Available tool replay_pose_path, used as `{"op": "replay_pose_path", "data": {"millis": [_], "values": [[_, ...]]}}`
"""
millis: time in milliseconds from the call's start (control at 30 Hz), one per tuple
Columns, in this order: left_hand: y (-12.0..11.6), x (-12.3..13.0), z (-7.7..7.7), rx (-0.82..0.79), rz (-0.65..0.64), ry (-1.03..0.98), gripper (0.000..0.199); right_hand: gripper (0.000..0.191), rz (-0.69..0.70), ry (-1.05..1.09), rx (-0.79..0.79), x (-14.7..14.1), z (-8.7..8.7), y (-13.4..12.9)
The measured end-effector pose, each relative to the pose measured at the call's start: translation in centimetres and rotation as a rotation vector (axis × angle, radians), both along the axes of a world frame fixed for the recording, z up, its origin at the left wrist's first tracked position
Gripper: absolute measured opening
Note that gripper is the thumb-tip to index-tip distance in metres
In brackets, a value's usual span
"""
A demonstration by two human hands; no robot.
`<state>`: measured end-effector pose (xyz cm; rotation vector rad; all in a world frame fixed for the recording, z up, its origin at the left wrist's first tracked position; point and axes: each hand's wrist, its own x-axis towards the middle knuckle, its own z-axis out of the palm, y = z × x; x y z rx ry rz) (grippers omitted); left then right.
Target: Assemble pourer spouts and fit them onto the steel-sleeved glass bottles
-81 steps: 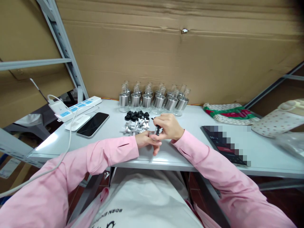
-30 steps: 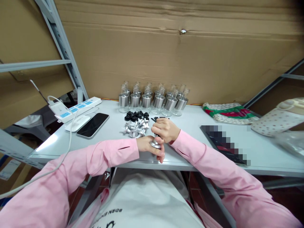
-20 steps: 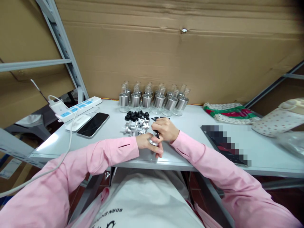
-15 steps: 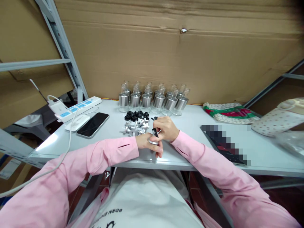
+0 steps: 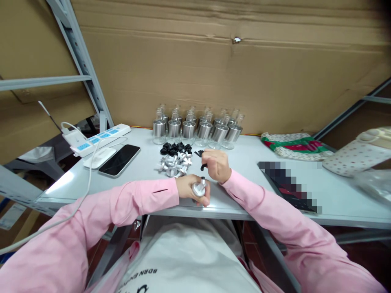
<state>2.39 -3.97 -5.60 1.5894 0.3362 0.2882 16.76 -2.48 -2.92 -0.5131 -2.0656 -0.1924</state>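
My left hand (image 5: 193,188) is closed round a silver metal piece (image 5: 199,189) with a round disc and a short stem with a black tip. Just above and to the right, my right hand (image 5: 215,166) pinches a small black part (image 5: 203,167), apart from the silver piece. A heap of silver pieces (image 5: 175,163) lies beyond my left hand, with a cluster of black stoppers (image 5: 175,149) behind it. Some thin black pieces (image 5: 198,153) lie beside my right fingers. Several glass bottles with metal sleeves (image 5: 204,129) stand in rows at the back.
A phone (image 5: 119,160), a white device (image 5: 100,158) and a power strip (image 5: 102,139) with cables lie at the left. At the right are a dark flat item (image 5: 284,183), a patterned cloth (image 5: 296,145) and a dotted white container (image 5: 356,152). Cardboard (image 5: 195,61) stands behind.
My right hand has moved up and away from my left hand with the black part. The silver piece in my left hand has tilted, and its disc faces the camera more.
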Motion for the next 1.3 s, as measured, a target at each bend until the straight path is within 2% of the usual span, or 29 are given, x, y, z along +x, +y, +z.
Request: {"op": "replay_pose_path", "data": {"millis": [100,200,300,400,433,533,600,667,733,800,900,1000,1133,1300], "values": [[-0.5,0.0,0.0,-0.021,0.009,-0.003,0.045,0.048,-0.076,-0.029,-0.205,0.1,0.6,0.3],[-0.6,0.0,0.2,-0.022,0.009,-0.009,0.044,0.048,-0.245,-0.028,-0.433,1.4,2.0,1.8],[-0.5,0.0,0.3,-0.03,0.015,0.006,0.043,0.049,-0.476,-0.001,-0.537,4.4,3.1,4.1],[-0.5,-0.1,0.3,-0.045,0.011,0.011,0.043,0.051,-0.685,-0.138,-0.701,8.0,3.1,6.2],[-0.5,-0.1,0.3,-0.047,0.01,0.011,0.043,0.052,-0.717,-0.223,-0.798,9.1,2.7,6.7],[-0.5,-0.1,0.3,-0.041,0.014,0.012,0.043,0.053,-0.676,-0.478,-1.104,10.9,1.2,7.7],[-0.6,-0.1,0.4,-0.034,0.016,0.007,0.043,0.051,-0.655,-0.548,-1.221,11.2,0.3,8.0],[-0.6,-0.1,0.4,-0.028,0.014,0.006,0.043,0.049,-0.673,-0.574,-1.23,11.2,-0.3,8.2],[-0.6,-0.1,0.5,-0.029,0.009,0.006,0.043,0.046,-0.741,-0.627,-1.153,11.1,-0.5,8.4],[-0.6,-0.1,0.5,-0.028,0.004,0.009,0.043,0.045,-0.828,-0.685,-1.065,11.2,-0.3,8.5],[-0.5,-0.2,0.5,-0.023,0.005,0.012,0.042,0.042,-0.918,-0.702,-1.014,11.4,0.3,8.4],[-0.5,-0.2,0.4,-0.021,0.005,0.015,0.042,0.034,-0.89,-0.726,-1.005,11.4,0.6,8.2],[-0.5,-0.1,0.4,-0.018,0.015,0.026,0.041,0.016,-0.811,-0.761,-0.988,10.8,0.2,8.1],[-0.5,-0.1,0.4,-0.008,0.017,0.034,0.042,0.018,-0.783,-0.761,-0.936,10.3,-0.5,8.1]]}}
